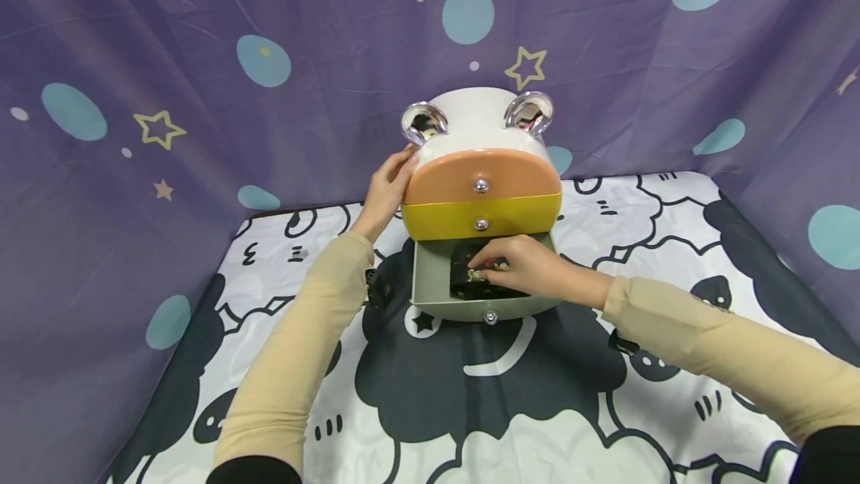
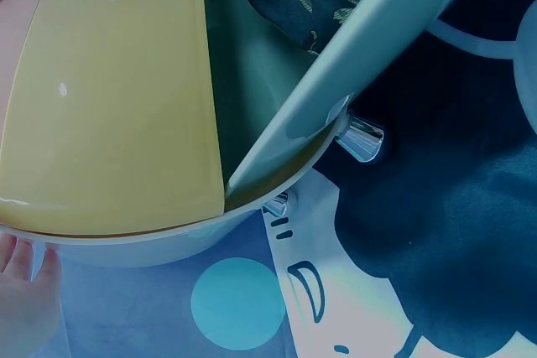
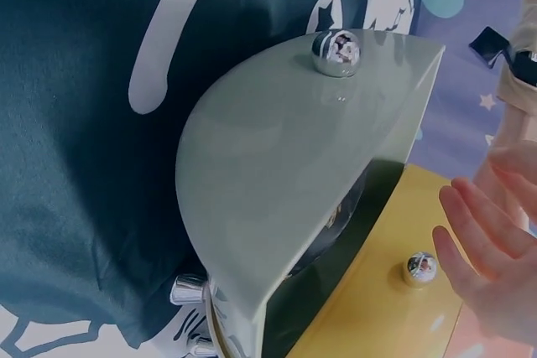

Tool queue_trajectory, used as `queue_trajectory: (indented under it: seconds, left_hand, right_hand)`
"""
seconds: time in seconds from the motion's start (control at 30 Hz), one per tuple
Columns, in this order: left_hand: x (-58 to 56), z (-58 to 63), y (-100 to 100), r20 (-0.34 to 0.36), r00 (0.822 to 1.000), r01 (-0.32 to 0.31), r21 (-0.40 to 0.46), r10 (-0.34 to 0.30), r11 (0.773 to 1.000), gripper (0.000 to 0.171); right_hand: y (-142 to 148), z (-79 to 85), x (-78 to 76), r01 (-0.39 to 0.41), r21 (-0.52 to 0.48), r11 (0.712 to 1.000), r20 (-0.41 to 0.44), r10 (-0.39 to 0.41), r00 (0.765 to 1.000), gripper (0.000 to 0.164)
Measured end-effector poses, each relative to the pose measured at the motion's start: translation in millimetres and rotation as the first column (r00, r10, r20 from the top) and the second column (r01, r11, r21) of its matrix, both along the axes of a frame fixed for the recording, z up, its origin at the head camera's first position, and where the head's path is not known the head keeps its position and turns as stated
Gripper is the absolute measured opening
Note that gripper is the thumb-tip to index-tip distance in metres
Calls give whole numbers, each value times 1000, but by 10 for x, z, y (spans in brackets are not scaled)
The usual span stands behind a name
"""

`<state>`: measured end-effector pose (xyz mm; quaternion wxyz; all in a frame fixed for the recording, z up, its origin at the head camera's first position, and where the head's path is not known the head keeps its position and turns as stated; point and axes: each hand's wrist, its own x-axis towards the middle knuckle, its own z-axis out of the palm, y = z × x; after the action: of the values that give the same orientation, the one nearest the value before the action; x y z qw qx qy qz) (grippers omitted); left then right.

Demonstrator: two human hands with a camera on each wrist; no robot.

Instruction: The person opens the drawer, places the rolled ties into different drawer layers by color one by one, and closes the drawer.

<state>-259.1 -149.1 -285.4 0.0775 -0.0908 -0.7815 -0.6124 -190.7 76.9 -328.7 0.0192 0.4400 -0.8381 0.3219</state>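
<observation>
A small rounded cabinet (image 1: 473, 114) with a white top stands on the patterned cloth. Its lowest drawer, a pale green one (image 1: 457, 311), is pulled out. Inside lies a black embroidered item (image 1: 463, 284) that looks like a pouch, partly covered by my right hand in the head view. My right hand (image 1: 527, 264) is over that drawer; the right wrist view has its fingers (image 3: 470, 215) apart and loosely bent, with nothing between them. My left hand (image 1: 390, 189) rests against the cabinet's left side, fingertips (image 2: 50, 267) at its edge.
Above the green drawer, the yellow drawer (image 1: 517, 216) and the orange drawer (image 1: 443, 178) are closed, each with a silver knob. Two shiny silver rings (image 1: 438, 112) project from the cabinet's top. A purple curtain (image 1: 336, 133) hangs close behind.
</observation>
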Motion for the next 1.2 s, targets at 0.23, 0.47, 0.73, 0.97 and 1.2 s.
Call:
queue_trajectory:
  seconds: [0.23, 0.47, 0.73, 0.97, 1.2]
  left_hand:
    - [-39, -30, -18, -1, 1000, -4, 1, 4, 1000, 39]
    - [-181, -173, -67, -10, 1000, -17, -3, 17, 1000, 41]
    - [-173, -169, -66, 0, 1000, -10, -6, 10, 1000, 41]
    - [-106, -89, -40, 18, 1000, 13, 2, -13, 1000, 41]
    - [-135, -127, -50, 1, 1000, -3, -8, 3, 1000, 41]
  right_hand:
    - [25, -12, 88, 41, -45, 998, -16, -41, 999, 18]
    - [56, -27, 191, 84, -44, 995, 4, -84, 996, 16]
    - [87, -76, 295, 128, -74, 989, -13, -129, 992, 16]
    - [124, -152, 366, 163, -84, 983, 8, -163, 987, 17]
    - [149, -239, 424, 162, -97, 982, 61, -156, 986, 18]
